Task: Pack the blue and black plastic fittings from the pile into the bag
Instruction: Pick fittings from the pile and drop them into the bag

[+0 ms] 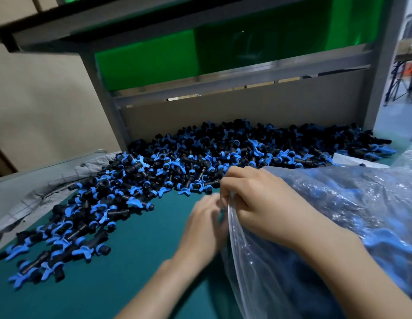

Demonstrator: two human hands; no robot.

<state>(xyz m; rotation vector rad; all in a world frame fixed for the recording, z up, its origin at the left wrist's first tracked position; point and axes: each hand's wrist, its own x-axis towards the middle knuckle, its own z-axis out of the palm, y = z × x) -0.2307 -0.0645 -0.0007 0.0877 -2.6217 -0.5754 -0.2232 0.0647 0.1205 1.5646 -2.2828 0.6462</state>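
The right hand is pinching the bag rim; whether the blurred left hand is gripping, I cannot tell. Best keeping the mouth gaping toward the pile at eleven o'clock.

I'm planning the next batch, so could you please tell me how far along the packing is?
Done: blue fittings already show through the clear bag. In hand: the right hand grips the bag's rim; the left hand, blurred, is at the opening, contents unclear. Left: a large pile of fittings lies on the green mat.
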